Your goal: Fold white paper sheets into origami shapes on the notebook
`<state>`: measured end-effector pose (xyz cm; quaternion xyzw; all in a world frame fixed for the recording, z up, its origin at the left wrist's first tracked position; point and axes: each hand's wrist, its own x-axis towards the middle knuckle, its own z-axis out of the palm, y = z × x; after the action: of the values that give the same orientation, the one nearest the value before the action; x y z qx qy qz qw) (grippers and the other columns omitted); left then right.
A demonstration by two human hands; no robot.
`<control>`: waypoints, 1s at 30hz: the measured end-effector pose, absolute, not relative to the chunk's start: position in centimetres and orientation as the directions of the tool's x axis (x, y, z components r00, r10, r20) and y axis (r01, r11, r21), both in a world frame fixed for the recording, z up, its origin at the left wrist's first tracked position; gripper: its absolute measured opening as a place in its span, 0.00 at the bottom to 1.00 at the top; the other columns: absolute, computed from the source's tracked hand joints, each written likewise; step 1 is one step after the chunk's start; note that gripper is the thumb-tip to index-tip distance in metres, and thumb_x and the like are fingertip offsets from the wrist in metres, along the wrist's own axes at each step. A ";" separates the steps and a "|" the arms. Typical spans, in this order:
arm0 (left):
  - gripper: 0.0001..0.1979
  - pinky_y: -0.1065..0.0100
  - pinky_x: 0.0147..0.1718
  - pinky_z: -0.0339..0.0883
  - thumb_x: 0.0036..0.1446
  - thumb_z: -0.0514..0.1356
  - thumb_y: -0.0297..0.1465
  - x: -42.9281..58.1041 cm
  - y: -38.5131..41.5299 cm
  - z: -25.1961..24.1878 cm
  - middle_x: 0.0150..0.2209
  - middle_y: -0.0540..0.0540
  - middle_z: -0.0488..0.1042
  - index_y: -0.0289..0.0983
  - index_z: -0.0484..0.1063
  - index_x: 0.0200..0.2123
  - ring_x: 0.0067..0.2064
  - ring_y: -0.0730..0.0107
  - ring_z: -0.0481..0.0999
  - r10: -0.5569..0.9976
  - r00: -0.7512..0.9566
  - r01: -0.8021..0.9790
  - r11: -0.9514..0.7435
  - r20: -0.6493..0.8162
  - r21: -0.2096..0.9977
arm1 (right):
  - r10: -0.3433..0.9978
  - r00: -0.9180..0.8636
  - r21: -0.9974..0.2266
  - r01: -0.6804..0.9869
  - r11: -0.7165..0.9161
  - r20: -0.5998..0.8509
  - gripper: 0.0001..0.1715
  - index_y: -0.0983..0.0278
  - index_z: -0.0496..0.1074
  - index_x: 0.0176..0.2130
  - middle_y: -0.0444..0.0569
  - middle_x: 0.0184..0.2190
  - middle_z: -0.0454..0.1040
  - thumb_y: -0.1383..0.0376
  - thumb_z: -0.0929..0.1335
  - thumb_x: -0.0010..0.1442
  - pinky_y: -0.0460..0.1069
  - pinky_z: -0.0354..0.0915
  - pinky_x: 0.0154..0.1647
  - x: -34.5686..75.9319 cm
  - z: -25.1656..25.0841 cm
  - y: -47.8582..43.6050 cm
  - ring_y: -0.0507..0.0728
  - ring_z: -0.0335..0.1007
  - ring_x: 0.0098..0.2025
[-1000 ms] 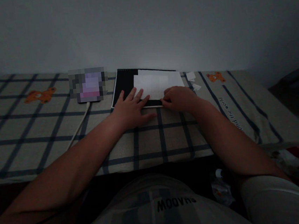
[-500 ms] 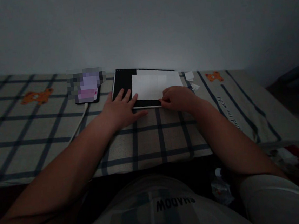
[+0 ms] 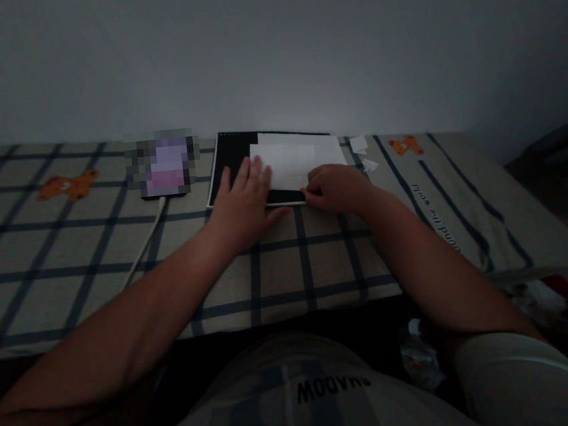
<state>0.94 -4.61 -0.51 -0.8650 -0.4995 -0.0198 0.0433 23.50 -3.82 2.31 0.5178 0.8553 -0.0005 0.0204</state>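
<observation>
A black tablet (image 3: 231, 161) lies on a checked cloth, with a white sheet of paper (image 3: 293, 158) spread over its right part. My left hand (image 3: 245, 200) lies flat with fingers stretched out, fingertips on the paper's left edge and on the tablet. My right hand (image 3: 336, 188) is curled, its fingers pinched at the paper's near edge by the tablet's front rim.
A phone (image 3: 164, 171) with a lit screen lies left of the tablet, a white cable (image 3: 143, 243) running from it toward me. Small paper scraps (image 3: 363, 152) sit right of the tablet. The checked cloth (image 3: 67, 260) has orange bear prints. A wall stands close behind.
My left hand slid left off the paper, then came back right and forward onto its left edge. My right hand stayed at the paper's near edge.
</observation>
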 end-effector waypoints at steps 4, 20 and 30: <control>0.38 0.50 0.81 0.44 0.80 0.47 0.47 1.3 -4.2 -1.0 0.82 0.33 0.52 0.27 0.53 0.81 0.84 0.49 0.48 0.705 0.708 0.705 -0.709 -0.051 -0.019 | 0.865 -0.500 0.017 0.866 0.500 0.028 0.23 0.66 0.87 0.43 0.57 0.44 0.84 0.63 0.63 0.71 0.54 0.62 0.42 23.8 1.8 -3.6 0.60 0.76 0.43; 0.34 0.56 0.71 0.65 0.79 0.50 0.50 1.3 -4.2 0.4 0.75 0.32 0.68 0.27 0.74 0.69 0.74 0.46 0.70 0.843 0.537 0.843 -0.538 -0.015 -0.029 | 0.860 -0.487 -0.087 0.860 0.502 0.153 0.22 0.65 0.86 0.43 0.60 0.46 0.82 0.60 0.65 0.75 0.58 0.68 0.51 26.1 -0.9 -1.0 0.66 0.74 0.51; 0.31 0.53 0.47 0.73 0.76 0.53 0.51 1.3 -4.9 2.2 0.53 0.29 0.84 0.30 0.84 0.54 0.55 0.40 0.82 0.919 0.395 0.911 -0.393 -0.010 -0.122 | 0.851 -0.483 -0.102 0.854 0.510 0.204 0.23 0.65 0.84 0.56 0.62 0.52 0.81 0.61 0.65 0.73 0.63 0.71 0.58 26.1 -1.5 -1.0 0.70 0.75 0.56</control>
<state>1.34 -4.94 2.24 -0.8338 -0.5486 0.0376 0.0482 26.14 -1.01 -1.50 0.4952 0.8612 0.0064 -0.1145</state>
